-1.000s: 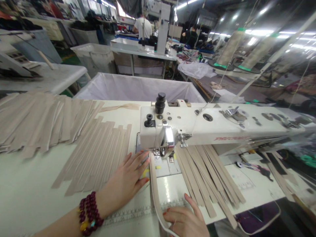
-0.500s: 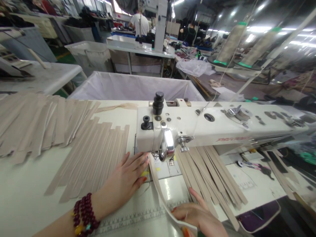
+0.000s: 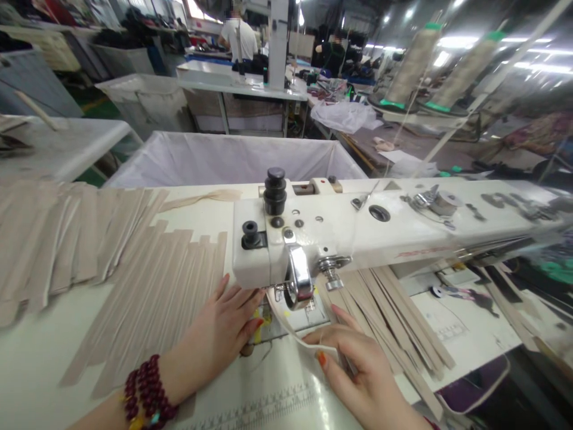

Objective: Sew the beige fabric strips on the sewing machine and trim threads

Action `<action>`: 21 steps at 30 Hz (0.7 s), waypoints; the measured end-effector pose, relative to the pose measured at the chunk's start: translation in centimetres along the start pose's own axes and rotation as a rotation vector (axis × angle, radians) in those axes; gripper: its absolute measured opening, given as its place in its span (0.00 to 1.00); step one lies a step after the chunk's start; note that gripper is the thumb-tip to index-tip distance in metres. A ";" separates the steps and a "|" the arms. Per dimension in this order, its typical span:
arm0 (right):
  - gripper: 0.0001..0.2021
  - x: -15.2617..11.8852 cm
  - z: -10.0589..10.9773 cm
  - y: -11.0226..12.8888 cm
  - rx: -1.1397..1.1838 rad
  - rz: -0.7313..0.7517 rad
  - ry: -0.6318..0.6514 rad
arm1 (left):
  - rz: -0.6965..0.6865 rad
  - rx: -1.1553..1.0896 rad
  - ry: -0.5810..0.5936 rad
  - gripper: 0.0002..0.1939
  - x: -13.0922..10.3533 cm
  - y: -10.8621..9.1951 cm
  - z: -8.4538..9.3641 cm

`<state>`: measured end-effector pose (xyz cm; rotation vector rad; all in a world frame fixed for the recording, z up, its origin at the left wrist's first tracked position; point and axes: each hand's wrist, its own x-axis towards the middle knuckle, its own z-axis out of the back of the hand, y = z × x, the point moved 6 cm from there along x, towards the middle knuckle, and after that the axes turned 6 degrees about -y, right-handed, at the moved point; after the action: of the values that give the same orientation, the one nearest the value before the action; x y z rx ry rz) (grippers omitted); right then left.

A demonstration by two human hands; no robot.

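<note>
A white sewing machine (image 3: 349,230) stretches across the table. Under its needle area runs a narrow beige strip (image 3: 290,329), curving toward me. My right hand (image 3: 358,364) pinches the strip's near end between thumb and fingers, right of the needle plate. My left hand (image 3: 224,325) lies flat beside the needle, fingers spread, fingertips close to the strip's far end; a dark red bead bracelet (image 3: 150,391) circles that wrist. Beige strips (image 3: 147,298) lie in rows left of my left hand, and more strips (image 3: 394,316) lie under the machine arm.
Behind the machine stands a large bin with a pale lining (image 3: 242,158). Thread cones (image 3: 412,65) rise at the back right. Small snips (image 3: 470,297) lie on the table at right. A printed ruler (image 3: 264,412) crosses the near edge. Two people are in the background.
My right hand has moved up and closer to the needle with the strip's end, and less strip shows in front of the machine. The view has shifted slightly.
</note>
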<state>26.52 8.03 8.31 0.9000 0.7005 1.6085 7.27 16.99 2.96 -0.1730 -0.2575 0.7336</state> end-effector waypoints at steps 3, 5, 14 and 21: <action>0.08 0.9 -0.2 -0.3 -0.034 -0.001 0.020 | -0.036 0.001 -0.001 0.18 0.1 0.1 -0.2; 0.08 1.7 -0.3 -0.3 -0.062 -0.005 0.037 | -0.046 0.004 -0.009 0.18 0.1 0.4 -0.3; 0.07 4.6 -0.7 0.2 -0.240 0.061 0.126 | -0.033 -0.014 -0.002 0.19 0.3 1.0 -0.9; 0.06 5.9 -1.6 -0.4 -0.321 0.144 0.101 | -0.028 -0.032 0.010 0.17 0.4 0.8 -0.5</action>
<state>24.75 13.94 8.26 0.6490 0.4350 1.8410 7.23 17.81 2.39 -0.2032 -0.2614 0.7015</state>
